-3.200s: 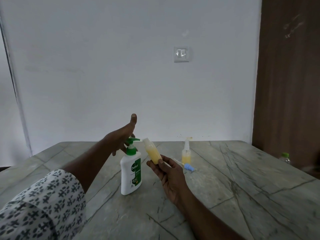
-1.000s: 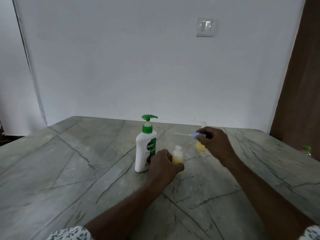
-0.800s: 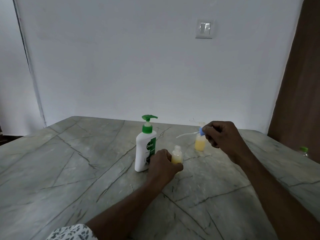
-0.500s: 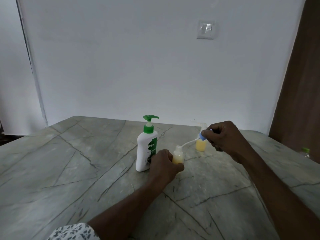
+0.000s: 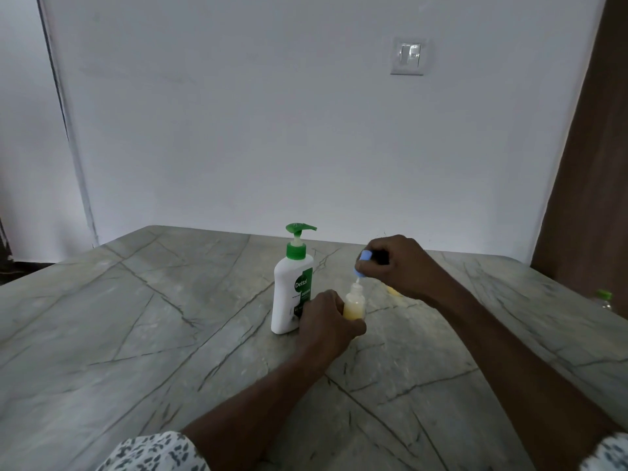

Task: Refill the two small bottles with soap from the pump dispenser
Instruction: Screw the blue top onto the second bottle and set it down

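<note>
At frame centre, beside the pump dispenser (image 5: 293,290), my left hand (image 5: 324,322) grips the small bottle (image 5: 355,304) upright, steadying it while my right hand (image 5: 399,266) pinches the blue cap (image 5: 363,263) above its neck.

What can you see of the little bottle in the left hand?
The small bottle is clear, plastic-looking, narrow-necked, uncapped, partly full of yellow liquid. It stands upright on the table right of the pump dispenser. The left hand grips its lower body; the right hand holds a blue cap just above its neck.
</note>
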A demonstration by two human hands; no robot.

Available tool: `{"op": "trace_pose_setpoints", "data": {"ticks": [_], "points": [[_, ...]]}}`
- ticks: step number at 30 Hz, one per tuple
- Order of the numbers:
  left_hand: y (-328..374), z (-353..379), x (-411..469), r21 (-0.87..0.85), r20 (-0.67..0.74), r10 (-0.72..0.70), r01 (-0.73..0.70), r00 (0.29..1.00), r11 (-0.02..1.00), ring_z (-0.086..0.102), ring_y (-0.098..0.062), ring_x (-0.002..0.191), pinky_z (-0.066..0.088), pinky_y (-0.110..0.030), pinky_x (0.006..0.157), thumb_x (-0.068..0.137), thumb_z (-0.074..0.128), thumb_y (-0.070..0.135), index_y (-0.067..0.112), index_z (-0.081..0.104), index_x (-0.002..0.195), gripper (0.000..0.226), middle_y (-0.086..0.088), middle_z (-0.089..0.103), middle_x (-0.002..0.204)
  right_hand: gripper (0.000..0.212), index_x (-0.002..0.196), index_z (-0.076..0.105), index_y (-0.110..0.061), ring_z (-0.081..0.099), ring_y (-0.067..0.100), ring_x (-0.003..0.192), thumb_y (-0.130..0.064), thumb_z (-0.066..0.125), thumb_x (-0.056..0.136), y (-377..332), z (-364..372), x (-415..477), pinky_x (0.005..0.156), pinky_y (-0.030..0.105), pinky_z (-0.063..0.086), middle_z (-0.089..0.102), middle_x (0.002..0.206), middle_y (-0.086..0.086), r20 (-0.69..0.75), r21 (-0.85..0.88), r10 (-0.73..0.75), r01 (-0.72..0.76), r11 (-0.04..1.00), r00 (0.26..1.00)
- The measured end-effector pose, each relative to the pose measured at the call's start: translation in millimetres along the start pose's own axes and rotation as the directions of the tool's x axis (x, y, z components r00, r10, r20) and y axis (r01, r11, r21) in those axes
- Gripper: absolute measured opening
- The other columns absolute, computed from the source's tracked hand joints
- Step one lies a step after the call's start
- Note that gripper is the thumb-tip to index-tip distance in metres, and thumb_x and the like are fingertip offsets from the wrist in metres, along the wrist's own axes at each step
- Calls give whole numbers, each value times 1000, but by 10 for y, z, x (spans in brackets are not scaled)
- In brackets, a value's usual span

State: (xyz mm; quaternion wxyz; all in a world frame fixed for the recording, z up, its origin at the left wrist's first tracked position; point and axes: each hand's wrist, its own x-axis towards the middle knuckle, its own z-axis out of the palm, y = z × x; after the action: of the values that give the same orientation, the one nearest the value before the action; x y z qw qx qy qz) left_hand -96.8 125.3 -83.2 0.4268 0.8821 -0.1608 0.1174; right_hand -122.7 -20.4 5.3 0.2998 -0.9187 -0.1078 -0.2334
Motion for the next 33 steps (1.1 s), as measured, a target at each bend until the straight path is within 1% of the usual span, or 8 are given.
{"op": "trace_pose_setpoints", "data": {"ticks": [4,8,12,17,20,24,29,33], "points": [[4,3,0,-13,-2,-2,2,1000,1000,53,-13,69,42,-25,60,65,80,32,17,54,80,34,3,59,79,26,76,67,-7,44,10,52,-30,69,87,8,171,-20,52,19,33,57,63,5,56,-74,6,-2,997,998],[6,-8,15,-2,6,-9,9,1000,1000,57,-15,74,48,-29,67,65,81,33,17,56,84,34,2,61,83,34,61,54,-17,40,9,49,-31,67,89,48,171,-33,53,21,30,44,54,-2,80,-81,24,-17,997,997],[-6,-3,28,-12,8,-11,11,1000,1000,56,-13,72,50,-30,68,65,82,33,17,56,84,35,3,60,80,27,77,68,-5,46,13,54,-29,66,90,90,142,-61,58,24,38,54,62,8,123,12,51,-53,999,991],[-17,-4,36,-10,14,-10,10,1000,1000,54,-12,69,49,-29,67,67,82,33,18,55,81,34,3,60,79,33,63,63,-15,47,9,47,-38,71,84,138,231,-45,54,21,37,55,54,6,59,-47,67,-65,997,996],[-9,-3,33,-10,12,-6,6,1000,1000,54,-12,69,48,-28,66,67,82,32,18,54,79,34,3,59,80,39,82,71,-8,51,12,57,-47,68,83,195,237,-60,58,25,40,65,71,10,46,-55,74,-71,996,996],[-20,3,39,-25,24,-11,11,1000,1000,53,-13,69,48,-29,65,67,82,31,17,54,79,34,1,61,81,23,111,70,-20,62,14,74,-26,68,89,190,170,-125,62,24,51,70,93,-1,129,195,44,-69,978,991],[-13,9,44,-8,30,-6,7,1000,1000,53,-13,71,49,-30,68,68,82,32,16,55,82,35,1,59,82,14,98,71,-21,67,29,83,-12,67,89,217,134,-84,74,37,56,72,100,7,151,238,12,-49,970,988],[-22,11,52,-2,33,-8,8,999,1000,48,-8,64,40,-21,57,68,82,32,20,50,78,36,5,55,77,10,96,72,-16,67,24,78,-10,68,88,216,147,-71,74,38,56,73,96,8,173,188,30,-63,980,984]]}}
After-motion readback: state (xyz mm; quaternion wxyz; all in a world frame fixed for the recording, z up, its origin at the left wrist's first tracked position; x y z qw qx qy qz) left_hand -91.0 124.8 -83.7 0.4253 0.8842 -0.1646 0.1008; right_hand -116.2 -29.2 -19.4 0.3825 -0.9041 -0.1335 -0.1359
